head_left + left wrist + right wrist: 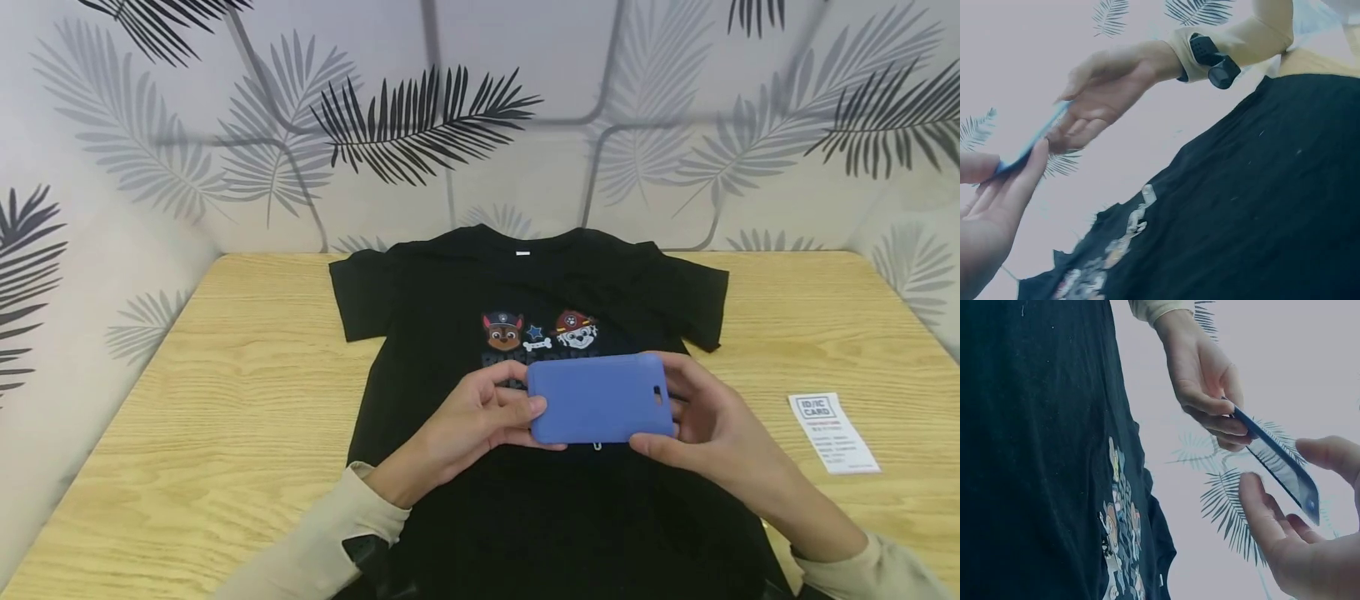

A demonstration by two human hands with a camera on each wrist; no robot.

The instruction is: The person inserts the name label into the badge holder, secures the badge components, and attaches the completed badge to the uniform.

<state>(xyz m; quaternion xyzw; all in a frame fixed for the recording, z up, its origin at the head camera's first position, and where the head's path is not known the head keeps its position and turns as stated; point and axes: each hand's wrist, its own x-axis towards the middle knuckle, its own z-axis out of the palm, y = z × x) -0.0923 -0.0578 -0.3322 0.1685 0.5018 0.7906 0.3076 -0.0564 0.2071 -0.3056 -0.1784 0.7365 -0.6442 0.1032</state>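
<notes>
Blue card sleeve [600, 398]: thin, light, probably flexible and smooth. Held above black T-shirt [450, 333], desk [225, 375] centre. Left hand [472, 425] pinches 9 o'clock edge, right hand [712, 425] 3 o'clock edge; short edges judged the best hold.

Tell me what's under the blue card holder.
The blue holder, held by both hands, hovers over a black T-shirt on the table. It covers part of the shirt's print; that text is hidden.

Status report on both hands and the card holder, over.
Left hand and right hand both grip the blue card holder, held above the black T-shirt. Paper slip lies apart. Nothing blocking.
</notes>
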